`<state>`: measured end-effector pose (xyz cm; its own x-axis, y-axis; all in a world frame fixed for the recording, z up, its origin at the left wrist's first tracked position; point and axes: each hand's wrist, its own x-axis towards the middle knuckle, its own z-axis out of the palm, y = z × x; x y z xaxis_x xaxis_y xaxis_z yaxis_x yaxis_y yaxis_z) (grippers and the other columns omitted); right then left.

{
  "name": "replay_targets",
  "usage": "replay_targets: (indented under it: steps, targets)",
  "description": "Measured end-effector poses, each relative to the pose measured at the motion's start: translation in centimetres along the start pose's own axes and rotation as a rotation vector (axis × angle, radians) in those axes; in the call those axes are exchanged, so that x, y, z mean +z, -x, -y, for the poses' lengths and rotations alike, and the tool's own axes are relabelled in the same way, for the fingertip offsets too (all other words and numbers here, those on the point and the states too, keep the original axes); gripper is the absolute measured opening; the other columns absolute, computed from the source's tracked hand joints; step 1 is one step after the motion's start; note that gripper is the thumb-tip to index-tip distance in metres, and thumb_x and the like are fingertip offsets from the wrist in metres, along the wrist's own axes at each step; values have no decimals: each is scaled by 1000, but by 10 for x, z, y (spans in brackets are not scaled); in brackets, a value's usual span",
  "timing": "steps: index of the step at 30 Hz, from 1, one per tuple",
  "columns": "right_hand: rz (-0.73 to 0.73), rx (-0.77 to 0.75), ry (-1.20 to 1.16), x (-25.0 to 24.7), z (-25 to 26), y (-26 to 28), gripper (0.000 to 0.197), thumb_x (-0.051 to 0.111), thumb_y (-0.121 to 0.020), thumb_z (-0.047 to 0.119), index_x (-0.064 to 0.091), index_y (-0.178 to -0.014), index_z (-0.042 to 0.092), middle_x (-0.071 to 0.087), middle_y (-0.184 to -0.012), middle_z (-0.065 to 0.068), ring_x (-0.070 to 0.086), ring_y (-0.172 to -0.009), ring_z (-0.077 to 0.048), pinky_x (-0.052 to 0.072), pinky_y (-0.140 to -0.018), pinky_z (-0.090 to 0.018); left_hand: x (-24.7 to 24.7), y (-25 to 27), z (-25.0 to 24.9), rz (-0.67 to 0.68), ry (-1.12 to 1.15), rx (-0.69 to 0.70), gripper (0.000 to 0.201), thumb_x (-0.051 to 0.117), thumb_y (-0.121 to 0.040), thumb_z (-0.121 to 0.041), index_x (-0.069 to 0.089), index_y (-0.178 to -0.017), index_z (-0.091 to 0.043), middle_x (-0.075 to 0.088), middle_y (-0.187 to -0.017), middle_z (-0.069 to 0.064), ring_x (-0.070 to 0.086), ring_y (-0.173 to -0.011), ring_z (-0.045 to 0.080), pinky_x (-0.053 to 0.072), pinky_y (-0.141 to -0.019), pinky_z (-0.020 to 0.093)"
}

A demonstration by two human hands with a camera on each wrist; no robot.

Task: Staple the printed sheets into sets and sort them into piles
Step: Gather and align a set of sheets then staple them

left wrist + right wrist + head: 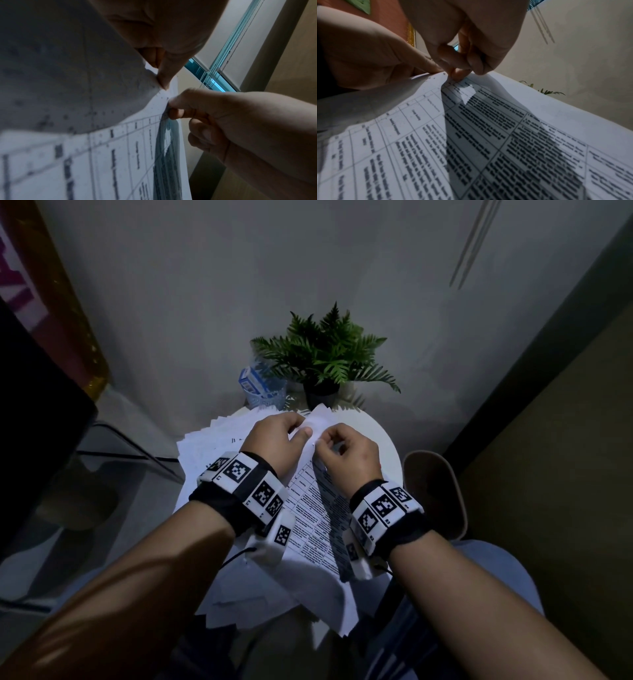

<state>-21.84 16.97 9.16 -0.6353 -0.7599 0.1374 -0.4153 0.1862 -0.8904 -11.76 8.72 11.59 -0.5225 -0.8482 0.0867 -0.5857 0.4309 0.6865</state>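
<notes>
Both forearms are extended forward, hands close together. The left hand [274, 436] is curled, thumb pinched against fingers. The right hand [346, 450] is likewise curled, fingertips pinched.

I hold a set of printed sheets [310, 508], white pages with a gridded table of dark text, lifted at its far corner, the top page curling back. Beneath it, more loose white sheets [209, 436] lie fanned across a small round table.
</notes>
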Motion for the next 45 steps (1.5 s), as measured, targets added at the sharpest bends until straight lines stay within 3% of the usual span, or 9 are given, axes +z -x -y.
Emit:
replay_targets:
  steps: [10, 15, 18, 22, 26, 30, 38, 41, 45]
  targets:
    - [-34, -10, -58, 1, -3, -12, 6, 60, -85, 13, 62, -79, 13, 59, -74, 4, 52, -67, -11, 35, -56, -6, 18, -3, 2, 134, -109, -21, 19, 53, -91, -28, 69, -94, -17, 66, -86, 2, 60, -87, 21, 37, -66, 25]
    - [-173, 169, -82, -25, -32, -47, 23, 57, -83, 16, 47, -64, 23, 52, -65, 4, 59, -63, -28, 53, -63, -38, 15, -9, 14, 103, -76, -98, 24, 52, -93, -32, 65, -102, -15, 66, -103, 6, 58, -98, 25, 39, -76, 27]
    - [-288, 273, 71, -66, -55, -67, 31, 54, -85, 11, 39, -59, 19, 50, -59, -1, 59, -53, -17, 46, -49, -20, 10, -17, 18, 114, -81, -97, 23, 49, -94, -33, 62, -103, -16, 65, -104, 8, 58, -98, 27, 43, -80, 32]
    - [-395, 417, 260, -117, -92, -92, 19, 57, -80, 8, 52, -62, 11, 63, -78, -16, 66, -80, -33, 54, -80, -42, 2, -27, 11, 74, -90, -74, 24, 48, -95, -30, 60, -107, -13, 63, -109, 10, 56, -103, 29, 37, -78, 29]
    - [-327, 545, 368, -153, -105, -94, 26, 47, -89, 1, 68, -105, -1, 67, -107, -21, 64, -100, -32, 47, -81, -29, -14, -37, 0, 63, -126, -63, 27, 44, -97, -30, 56, -115, -13, 62, -110, 10, 56, -103, 29, 35, -77, 29]
    - [-295, 473, 214, -148, -103, -87, 31, 46, -86, 0, 71, -103, 7, 69, -87, -16, 68, -66, -4, 53, -72, -22, -30, -43, -8, 60, -123, 36, 17, 43, -98, -26, 53, -102, -13, 53, -88, 4, 51, -85, 25, 31, -70, 30]
    - [330, 8, 19, -83, 1, -46, 72, 77, -75, 28, 40, -136, 29, 50, -129, 10, 45, -116, -3, 34, -97, -23, -66, -23, -42, -120, -12, 350, 8, 52, -94, -25, 56, -89, -20, 57, -80, -5, 51, -75, 14, 31, -65, 23]
    - [398, 41, -72, -64, 27, -38, 42, 74, -79, 25, 52, -116, 28, 62, -105, 7, 60, -92, -8, 48, -88, -32, -80, -13, -53, -150, 20, 421, 14, 54, -92, -30, 62, -93, -18, 58, -81, -9, 54, -78, 15, 39, -72, 25]
    - [257, 37, -197, -55, 42, -31, 10, 69, -84, 21, 61, -86, 25, 65, -81, 3, 61, -74, -14, 50, -69, -27, -103, -3, -40, -372, -28, 431, 17, 55, -86, -48, 54, -92, -33, 52, -88, -20, 55, -89, 14, 31, -104, 57]
